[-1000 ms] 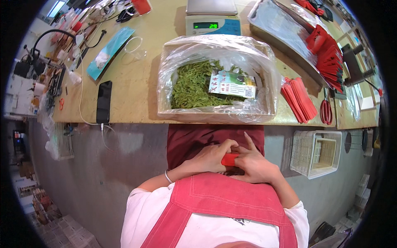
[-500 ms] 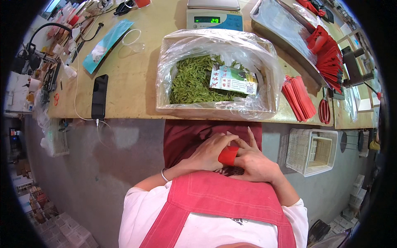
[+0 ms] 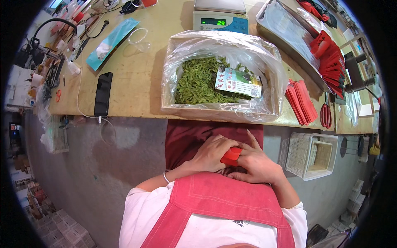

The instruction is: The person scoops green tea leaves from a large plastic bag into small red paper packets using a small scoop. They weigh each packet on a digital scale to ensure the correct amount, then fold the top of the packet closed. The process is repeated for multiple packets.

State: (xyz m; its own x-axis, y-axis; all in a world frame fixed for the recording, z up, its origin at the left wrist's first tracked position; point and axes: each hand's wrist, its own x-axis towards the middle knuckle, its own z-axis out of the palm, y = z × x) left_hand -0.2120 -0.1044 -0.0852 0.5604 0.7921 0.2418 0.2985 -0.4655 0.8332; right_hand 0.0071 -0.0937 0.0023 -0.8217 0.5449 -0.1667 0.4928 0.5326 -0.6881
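Low over my apron-covered lap, my two hands meet around a small red packet. My left hand grips its left side with bent fingers. From the other side my right hand closes on it, one finger sticking up and away. Much of the packet is hidden by my fingers. Just beyond the hands, on the table, a box lined with clear plastic holds green dried leaves, likely tea. A printed card lies on the leaves.
A scale stands behind the box. Right of it lie flat red packets, red-handled scissors and a metal tray. A phone and a teal pouch lie left. A white basket stands on the floor.
The whole view has shifted slightly right. The red packet is tilted a little differently between my fingers, and both hands still hold it over my lap.
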